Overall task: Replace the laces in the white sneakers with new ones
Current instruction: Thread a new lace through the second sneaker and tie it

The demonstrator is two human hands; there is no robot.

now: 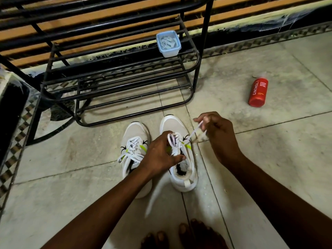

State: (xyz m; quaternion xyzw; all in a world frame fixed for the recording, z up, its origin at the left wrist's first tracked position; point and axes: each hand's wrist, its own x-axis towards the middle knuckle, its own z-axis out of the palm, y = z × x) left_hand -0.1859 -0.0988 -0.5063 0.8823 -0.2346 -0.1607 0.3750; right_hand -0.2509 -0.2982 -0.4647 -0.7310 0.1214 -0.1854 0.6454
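While the left hand (161, 153) is gripping the right-side sneaker (179, 159) at its tongue, the right hand (215, 130) is pinching the lace (193, 132), drawing it up and rightward from the eyelets, across the sneaker's long axis.

Black metal shoe rack (115, 83), upper left, on the tiled floor (251, 150). Red body-wash bottle (258, 92), lying on its side, right of centre. Bare toes (185, 234), bottom edge.
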